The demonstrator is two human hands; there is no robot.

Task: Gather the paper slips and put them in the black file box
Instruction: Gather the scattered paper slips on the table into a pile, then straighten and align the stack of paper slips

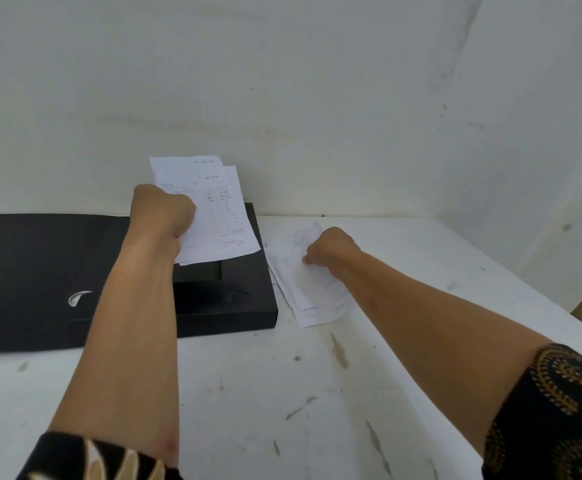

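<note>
- The white table carries the black file box (open, at left).
- The left hand is closed around a held bundle of slips above the box.
- The right hand pinches the loose slips lying beside the box.

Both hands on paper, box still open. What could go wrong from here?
1. The left hand grips the white printed slips by one edge above the open black file box; loose sheets may fan out or slip.
2. The right hand pinches the thin white slips on the table; bottom ones may stay on the white table.
</note>
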